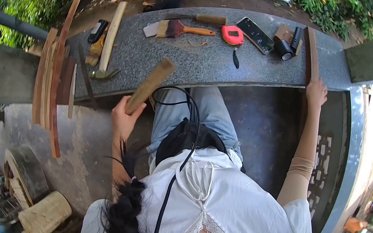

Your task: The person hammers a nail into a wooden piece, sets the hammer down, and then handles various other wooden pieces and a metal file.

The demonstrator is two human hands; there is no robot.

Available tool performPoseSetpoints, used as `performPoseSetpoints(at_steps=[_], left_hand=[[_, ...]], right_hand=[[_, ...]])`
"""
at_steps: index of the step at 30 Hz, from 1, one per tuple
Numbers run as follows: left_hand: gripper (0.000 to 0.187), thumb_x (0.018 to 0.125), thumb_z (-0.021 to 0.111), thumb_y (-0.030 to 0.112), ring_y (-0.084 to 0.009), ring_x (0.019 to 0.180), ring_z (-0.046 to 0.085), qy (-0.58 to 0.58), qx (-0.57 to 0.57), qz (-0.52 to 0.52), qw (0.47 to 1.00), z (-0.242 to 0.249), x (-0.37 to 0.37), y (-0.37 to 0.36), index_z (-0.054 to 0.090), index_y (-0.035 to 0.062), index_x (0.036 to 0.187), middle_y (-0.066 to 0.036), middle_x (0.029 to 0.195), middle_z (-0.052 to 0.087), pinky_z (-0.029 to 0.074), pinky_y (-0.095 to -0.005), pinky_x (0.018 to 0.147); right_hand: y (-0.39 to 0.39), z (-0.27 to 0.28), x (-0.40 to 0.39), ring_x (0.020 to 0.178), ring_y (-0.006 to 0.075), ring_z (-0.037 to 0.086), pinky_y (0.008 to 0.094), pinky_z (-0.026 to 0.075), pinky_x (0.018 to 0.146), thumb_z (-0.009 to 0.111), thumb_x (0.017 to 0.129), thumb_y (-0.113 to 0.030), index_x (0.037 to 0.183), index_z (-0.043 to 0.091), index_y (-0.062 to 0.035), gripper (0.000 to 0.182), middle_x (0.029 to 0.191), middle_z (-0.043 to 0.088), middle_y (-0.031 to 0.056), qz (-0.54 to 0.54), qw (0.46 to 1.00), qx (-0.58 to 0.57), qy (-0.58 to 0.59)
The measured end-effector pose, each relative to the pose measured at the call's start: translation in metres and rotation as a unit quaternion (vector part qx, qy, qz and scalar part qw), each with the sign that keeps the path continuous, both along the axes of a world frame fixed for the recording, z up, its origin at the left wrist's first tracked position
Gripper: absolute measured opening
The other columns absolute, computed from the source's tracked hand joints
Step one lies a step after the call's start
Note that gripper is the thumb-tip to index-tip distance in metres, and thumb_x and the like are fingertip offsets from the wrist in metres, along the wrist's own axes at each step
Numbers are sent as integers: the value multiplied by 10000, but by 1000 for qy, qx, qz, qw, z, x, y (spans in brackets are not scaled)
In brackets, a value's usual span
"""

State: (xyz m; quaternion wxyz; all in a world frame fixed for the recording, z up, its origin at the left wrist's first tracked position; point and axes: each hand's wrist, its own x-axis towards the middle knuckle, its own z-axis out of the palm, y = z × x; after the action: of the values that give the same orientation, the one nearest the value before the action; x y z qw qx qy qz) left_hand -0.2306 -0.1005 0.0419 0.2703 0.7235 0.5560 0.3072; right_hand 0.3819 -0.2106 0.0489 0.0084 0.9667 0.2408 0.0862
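Note:
My left hand point(124, 117) is closed around the lower end of a short, flat piece of wood point(154, 82), which tilts up in front of the granite ledge point(131, 66). At the ledge's right end, my right hand point(317, 92) grips the near end of a reddish-brown wooden strip point(311, 51) lying across the stone. Beside that strip are a black cylindrical object point(283, 50) and a brown block-like piece point(283, 34). Further left lie a phone point(255, 35), a red tape measure point(232, 35) and a paintbrush point(180, 30).
A wooden-handled tool point(210, 19) lies at the back edge. To the left are a hammer point(110, 41), a black-and-yellow tool point(96, 36) and several long wooden strips point(57, 71) jutting past the ledge. A black cable point(169, 196) hangs down my front.

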Motion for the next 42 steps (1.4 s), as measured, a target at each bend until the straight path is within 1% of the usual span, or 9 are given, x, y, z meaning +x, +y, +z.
performPoseSetpoints(at_steps=[2,6,9,11,17,20,30,38,42], left_hand=[[371,828,812,263,-149,712,617,-63,-34,73,995,11,-7,-2,654,-10,1025,-110,786,675,492,-292,674],[401,825,820,268,-124,728,596,-95,-22,134,986,36,-29,-3,649,-32,1029,-79,797,674,494,-292,680],[408,819,825,272,-130,733,603,-77,24,161,984,54,-47,1,655,-25,1042,-85,811,679,497,-296,685],[421,821,825,277,-132,744,615,-80,59,177,979,62,-56,2,651,-30,1051,-94,825,686,499,-291,697],[371,848,807,279,-111,781,588,-132,54,213,967,87,-61,-19,649,-19,1002,-45,845,671,475,-258,735],[352,854,803,277,-103,786,575,-127,75,215,966,79,-77,-21,649,-14,980,-22,841,651,466,-253,735],[333,856,804,259,-88,764,563,-160,117,189,962,81,-56,5,652,-5,991,-4,844,636,462,-243,719],[369,845,814,236,-93,829,596,-171,83,143,971,76,-30,9,651,-17,1057,-19,914,669,479,-243,753],[419,811,844,219,-108,851,600,-174,78,150,970,69,-33,7,645,-31,1082,-41,930,672,493,-266,760]], right_hand=[[-3,-20,21,1264,442,497,604,416,993,505,962,-536,1399,451,-88,628,1338,506,263,-28,997,-38,63],[-6,-52,25,1236,450,520,584,466,950,570,902,-610,1434,345,-67,793,1287,516,305,-13,1000,13,-6],[-4,-35,21,1171,469,567,563,481,944,590,864,-656,1372,396,-13,842,1247,557,302,25,999,47,-9],[-2,-41,38,1163,483,576,542,480,971,562,824,-742,1336,415,41,948,1251,565,328,-22,999,10,48],[-24,-51,48,1114,465,607,512,501,932,575,855,-679,1221,528,69,834,1111,635,331,40,997,58,24],[-49,-46,31,1116,455,598,512,486,948,649,841,-623,1266,499,71,828,1162,612,311,76,992,95,17],[-107,-5,1,1183,425,567,464,463,988,706,871,-504,1306,509,82,756,1264,582,299,190,954,226,-42],[-35,79,-92,1109,445,557,489,448,949,780,814,-325,1308,510,36,669,1188,571,251,352,909,222,-14],[9,59,-143,1126,436,526,485,422,971,806,758,-301,1315,509,16,706,1221,553,223,461,864,188,77]])
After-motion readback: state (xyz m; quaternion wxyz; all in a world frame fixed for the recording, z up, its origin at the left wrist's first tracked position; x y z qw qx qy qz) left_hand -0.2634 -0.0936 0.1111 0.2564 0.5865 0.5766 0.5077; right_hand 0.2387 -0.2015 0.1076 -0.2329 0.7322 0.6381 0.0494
